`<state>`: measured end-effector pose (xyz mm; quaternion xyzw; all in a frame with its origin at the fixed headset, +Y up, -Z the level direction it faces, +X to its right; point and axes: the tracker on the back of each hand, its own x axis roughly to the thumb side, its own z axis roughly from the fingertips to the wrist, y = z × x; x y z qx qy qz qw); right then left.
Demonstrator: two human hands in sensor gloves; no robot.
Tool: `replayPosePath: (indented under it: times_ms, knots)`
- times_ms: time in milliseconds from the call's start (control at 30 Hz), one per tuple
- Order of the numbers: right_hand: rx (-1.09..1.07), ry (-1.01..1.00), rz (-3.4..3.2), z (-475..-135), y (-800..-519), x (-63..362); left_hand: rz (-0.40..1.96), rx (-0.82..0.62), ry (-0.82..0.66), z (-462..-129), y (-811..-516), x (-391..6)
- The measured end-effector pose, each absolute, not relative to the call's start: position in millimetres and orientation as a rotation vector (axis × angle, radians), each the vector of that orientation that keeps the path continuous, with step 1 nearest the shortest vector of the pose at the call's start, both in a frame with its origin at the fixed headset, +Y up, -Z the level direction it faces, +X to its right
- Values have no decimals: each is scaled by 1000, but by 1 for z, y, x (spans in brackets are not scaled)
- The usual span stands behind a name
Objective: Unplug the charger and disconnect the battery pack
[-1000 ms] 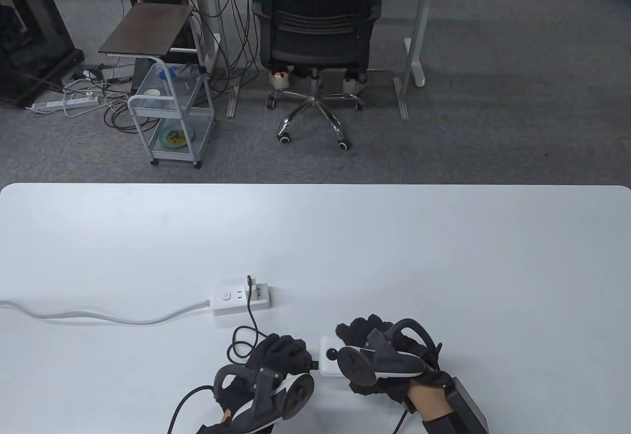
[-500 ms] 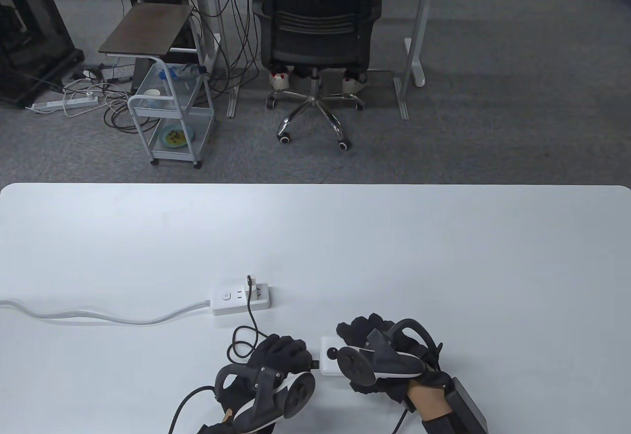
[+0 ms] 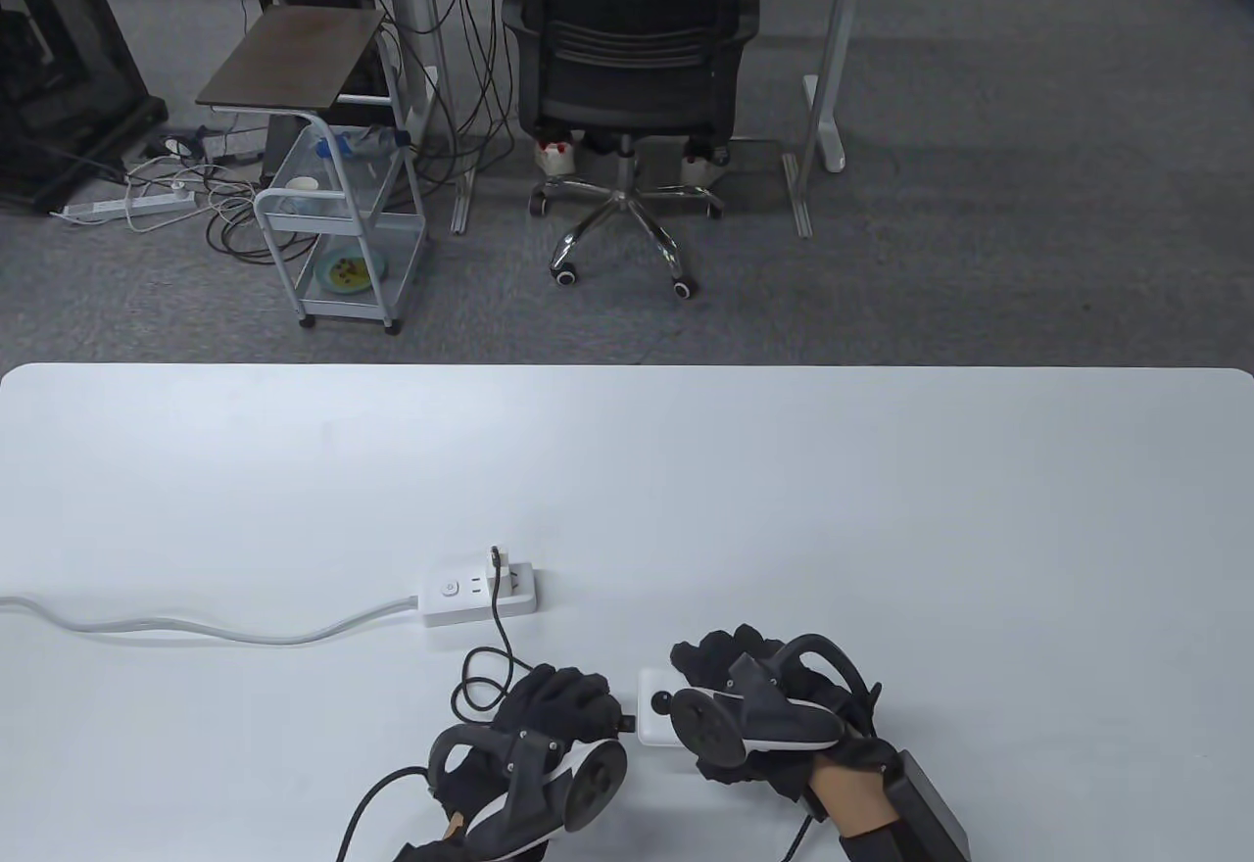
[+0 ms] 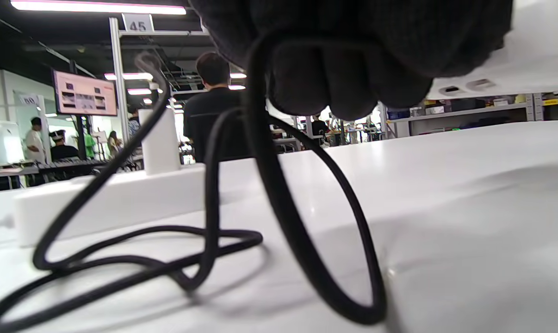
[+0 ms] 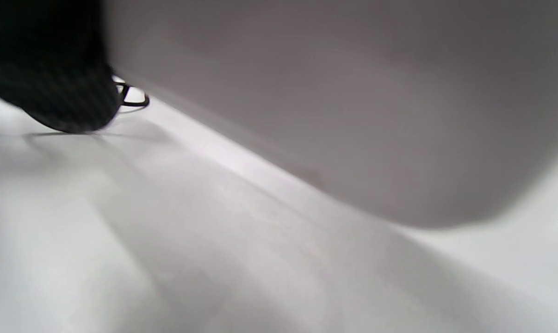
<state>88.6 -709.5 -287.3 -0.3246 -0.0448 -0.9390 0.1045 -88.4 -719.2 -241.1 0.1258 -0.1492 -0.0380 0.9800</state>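
Note:
A white battery pack [image 3: 653, 720] lies near the table's front edge. My right hand [image 3: 745, 695] holds it from the right and covers most of it. It fills the right wrist view as a blurred grey body [image 5: 353, 115]. My left hand [image 3: 560, 703] grips the black cable [image 3: 482, 674] at its plug, against the pack's left end. In the left wrist view my fingers [image 4: 348, 69] are closed around the cable [image 4: 279, 208]. The cable runs to a white charger [image 3: 500, 564] plugged into the white power strip [image 3: 478, 598]. The plug's joint with the pack is hidden.
The power strip's white cord [image 3: 196, 629] runs off the table's left edge. The cable's loose loops lie between the strip and my left hand. Beyond the table's far edge stand an office chair [image 3: 632, 69] and a small cart [image 3: 338, 235] on the floor.

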Motion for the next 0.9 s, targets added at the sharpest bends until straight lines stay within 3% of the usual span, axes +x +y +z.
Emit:
replayPosePath:
  times_ms: [900]
  knots:
    - [-930, -94, -2773, -288, -709, 93, -39, 262, -293, -242, -719, -88]
